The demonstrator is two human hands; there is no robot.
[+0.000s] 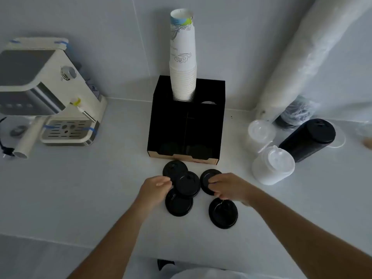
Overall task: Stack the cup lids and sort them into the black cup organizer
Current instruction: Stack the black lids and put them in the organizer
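Five lids (pixel 223 213) lie on the counter (pixel 80 198) before the organizer (pixel 187 121); cups (pixel 182 57) stand in its back; coffee machine (pixel 46 91) far left, lid stacks (pixel 271 166) right.

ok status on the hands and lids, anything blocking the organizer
Left hand and right hand both gripping loose black lids on the counter. None visibly stacked yet. Black organizer front unobstructed; paper cups fill its back slot.

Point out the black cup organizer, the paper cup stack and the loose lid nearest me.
black cup organizer (pixel 219 117): head view, right side wall.
paper cup stack (pixel 183 63): head view, mid-height side.
nearest loose lid (pixel 223 213): head view, top centre.
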